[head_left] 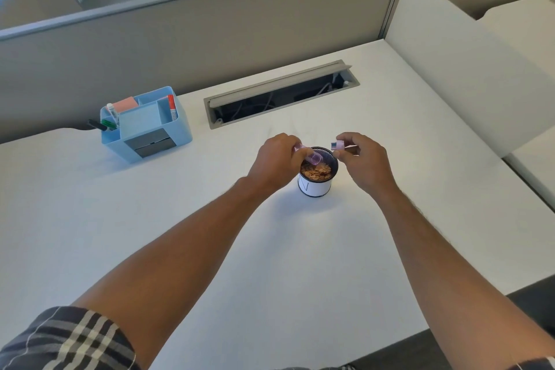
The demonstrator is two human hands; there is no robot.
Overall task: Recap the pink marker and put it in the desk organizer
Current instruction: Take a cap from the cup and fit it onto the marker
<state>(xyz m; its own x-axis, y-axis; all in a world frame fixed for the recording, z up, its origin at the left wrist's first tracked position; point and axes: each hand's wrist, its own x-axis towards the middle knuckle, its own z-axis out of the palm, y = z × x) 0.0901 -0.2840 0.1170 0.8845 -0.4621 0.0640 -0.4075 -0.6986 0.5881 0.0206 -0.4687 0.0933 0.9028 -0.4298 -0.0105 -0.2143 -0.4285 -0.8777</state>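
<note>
Two pieces of the pink marker are apart at this moment: the left hand (pixel 277 159) pinches what looks like the cap (pixel 312 156), a translucent pink piece angled down over the mouth of a small mesh cup (pixel 315 180), while the right hand (pixel 365 161) grips the marker body (pixel 338 146) between thumb and fingertips, its grey-banded open end aimed toward 9 o'clock at the cap (which piece is cap and which is barrel is a judgement, since both are short and partly covered by fingers). Both hands are closed on their pieces, neither is free. They hover just above the cup, which stands on the white desk (pixel 270 249) and holds tan flakes; the pieces seem to be held there simply because that is where the hands meet, near the middle of the desk, with the two open ends turned toward each other so they can be pushed together in line. A small gap separates them, so recapping is not yet done. Off at 10 o'clock from the hands, well apart, sits the blue desk organizer (pixel 147 123), with a red marker (pixel 171 106) in its right slot and other pens (pixel 109 119) in the left slot; it stands near the partition, so reaching it will likely take the left arm stretching out.
</note>
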